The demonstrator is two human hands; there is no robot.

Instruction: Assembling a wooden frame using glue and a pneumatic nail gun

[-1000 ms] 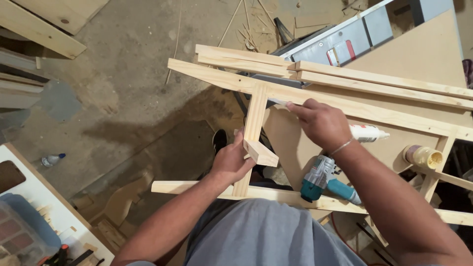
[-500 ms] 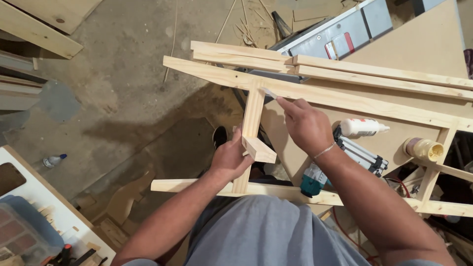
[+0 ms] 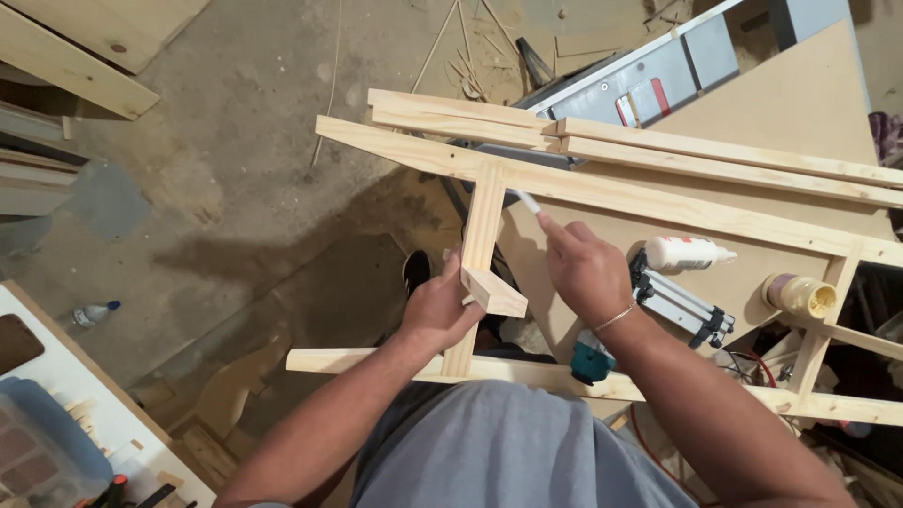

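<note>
A pale wooden frame (image 3: 649,202) of long rails and short cross pieces lies across a work surface in front of me. My left hand (image 3: 440,306) grips a short angled wood block (image 3: 492,292) against the upright cross piece (image 3: 480,245). My right hand (image 3: 585,268) holds a thin white pencil (image 3: 529,205), its tip near the joint where the cross piece meets the far rail. A bracelet sits on my right wrist.
A white glue bottle (image 3: 685,253), a black nail gun (image 3: 679,306), a teal power tool (image 3: 591,362) and a tape roll (image 3: 800,294) lie on the brown board (image 3: 771,141). A table saw top (image 3: 658,80) stands behind. A white bench (image 3: 71,414) holds bins at lower left; scrap wood litters the floor.
My right hand has drawn back from the far rail toward me, with the pencil in it. The left hand stays on the block. The view has shifted slightly.
</note>
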